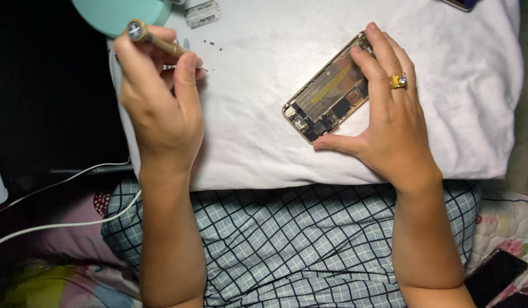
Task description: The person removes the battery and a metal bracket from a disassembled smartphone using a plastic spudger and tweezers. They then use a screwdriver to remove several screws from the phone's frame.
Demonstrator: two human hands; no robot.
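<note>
Bare white cloth (pixel 252 131) lies between hands; tiny screws (pixel 212 43), metal plate (pixel 202 12) crowd top.

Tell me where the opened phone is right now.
In the head view, the opened phone lies tilted on the white cloth, right of centre, steadied by the right hand. The left hand, holding a screwdriver, is apart from it.
</note>
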